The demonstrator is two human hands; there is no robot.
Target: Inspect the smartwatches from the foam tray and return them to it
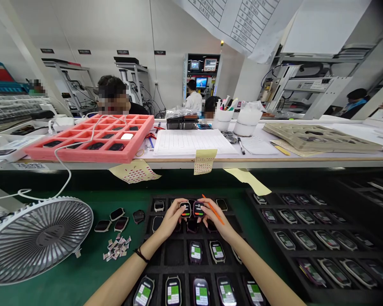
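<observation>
Above the back rows of a black foam tray (175, 268), my left hand (172, 216) holds a light-framed smartwatch (185, 209), its fingers closed round it and a fingertip on the lit screen. Close beside it, a dark purple-framed smartwatch (198, 209) is in my right hand (215, 219), whose fingers also touch the screen. An orange pen (213, 209) lies across the right hand's fingers. Both screens show dark displays with red and green at the bottom. In the tray's front rows, several watches (173, 292) show green and white screens.
At left are a white fan (47, 238), loose watches (102, 225) and a pile of small metal pieces (117, 248). Another black tray of watches (306, 248) lies at right. The shelf (178, 163) ahead bears a pink foam tray (83, 155), papers and pens; people are beyond.
</observation>
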